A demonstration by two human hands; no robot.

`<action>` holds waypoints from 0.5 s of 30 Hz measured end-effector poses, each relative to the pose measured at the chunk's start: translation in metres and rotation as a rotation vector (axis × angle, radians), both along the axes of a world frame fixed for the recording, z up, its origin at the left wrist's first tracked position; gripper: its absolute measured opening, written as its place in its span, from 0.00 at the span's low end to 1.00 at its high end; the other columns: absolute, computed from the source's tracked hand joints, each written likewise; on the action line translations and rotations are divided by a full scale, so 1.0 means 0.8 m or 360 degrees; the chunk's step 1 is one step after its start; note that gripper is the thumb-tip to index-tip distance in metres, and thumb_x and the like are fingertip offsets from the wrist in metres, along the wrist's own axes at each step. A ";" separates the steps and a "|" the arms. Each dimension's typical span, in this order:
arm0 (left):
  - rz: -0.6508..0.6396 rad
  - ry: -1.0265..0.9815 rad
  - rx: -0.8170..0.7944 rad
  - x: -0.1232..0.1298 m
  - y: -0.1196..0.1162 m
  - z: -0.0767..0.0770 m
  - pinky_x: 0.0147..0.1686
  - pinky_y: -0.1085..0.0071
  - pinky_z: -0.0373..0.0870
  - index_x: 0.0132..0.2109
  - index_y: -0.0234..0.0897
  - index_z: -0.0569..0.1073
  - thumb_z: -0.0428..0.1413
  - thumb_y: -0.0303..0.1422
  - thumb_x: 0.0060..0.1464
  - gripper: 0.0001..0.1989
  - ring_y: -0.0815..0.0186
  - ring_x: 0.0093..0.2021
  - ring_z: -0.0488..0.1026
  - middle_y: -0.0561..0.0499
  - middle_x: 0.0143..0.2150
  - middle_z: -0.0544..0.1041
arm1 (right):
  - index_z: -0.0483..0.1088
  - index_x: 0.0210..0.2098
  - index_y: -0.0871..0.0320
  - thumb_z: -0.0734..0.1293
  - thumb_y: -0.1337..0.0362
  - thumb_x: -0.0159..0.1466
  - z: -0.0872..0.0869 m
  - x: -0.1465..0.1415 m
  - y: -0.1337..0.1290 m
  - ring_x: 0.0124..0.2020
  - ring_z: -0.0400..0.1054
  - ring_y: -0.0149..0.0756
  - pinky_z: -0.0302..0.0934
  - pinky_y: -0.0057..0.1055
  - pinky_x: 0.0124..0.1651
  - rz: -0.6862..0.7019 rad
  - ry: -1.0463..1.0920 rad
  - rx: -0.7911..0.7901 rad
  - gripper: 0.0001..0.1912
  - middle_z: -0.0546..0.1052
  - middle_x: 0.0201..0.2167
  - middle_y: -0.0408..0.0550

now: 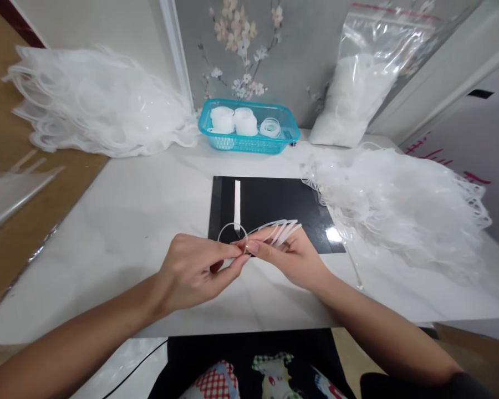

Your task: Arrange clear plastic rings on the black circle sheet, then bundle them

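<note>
One clear loop point(233, 224) pinched: left hand point(194, 267), right hand point(295, 260)

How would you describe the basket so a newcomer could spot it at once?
Find the white table, then its far side, below the flowered wall. The basket stands between the left pile and the bag; unlike them, it is turquoise.

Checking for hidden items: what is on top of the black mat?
A slim white strip lies on the mat. A white pile overlaps its far right corner. The left hand, right hand and held loops cover part of its near side; anything there cannot be seen.
</note>
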State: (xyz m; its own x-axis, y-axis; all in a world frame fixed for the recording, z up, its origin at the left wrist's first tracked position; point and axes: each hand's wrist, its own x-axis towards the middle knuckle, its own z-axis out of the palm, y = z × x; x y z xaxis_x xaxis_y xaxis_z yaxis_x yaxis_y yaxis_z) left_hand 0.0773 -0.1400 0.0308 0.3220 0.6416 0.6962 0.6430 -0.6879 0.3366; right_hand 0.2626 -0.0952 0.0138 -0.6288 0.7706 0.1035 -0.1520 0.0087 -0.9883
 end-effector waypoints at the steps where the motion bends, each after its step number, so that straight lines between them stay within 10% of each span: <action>1: 0.0000 0.0026 0.0000 -0.001 0.000 0.002 0.16 0.78 0.59 0.34 0.38 0.75 0.59 0.29 0.55 0.02 0.78 0.13 0.64 0.61 0.17 0.72 | 0.80 0.36 0.54 0.68 0.61 0.63 0.000 0.000 0.000 0.33 0.75 0.32 0.70 0.30 0.37 -0.0014 -0.0007 0.0004 0.07 0.81 0.31 0.45; 15: -0.0135 0.0450 0.0370 -0.028 0.019 -0.002 0.20 0.77 0.64 0.46 0.35 0.73 0.59 0.28 0.57 0.09 0.76 0.18 0.70 0.60 0.23 0.78 | 0.75 0.31 0.59 0.68 0.61 0.62 0.002 0.000 0.001 0.33 0.75 0.33 0.71 0.36 0.42 0.0161 0.0130 -0.0267 0.08 0.80 0.28 0.46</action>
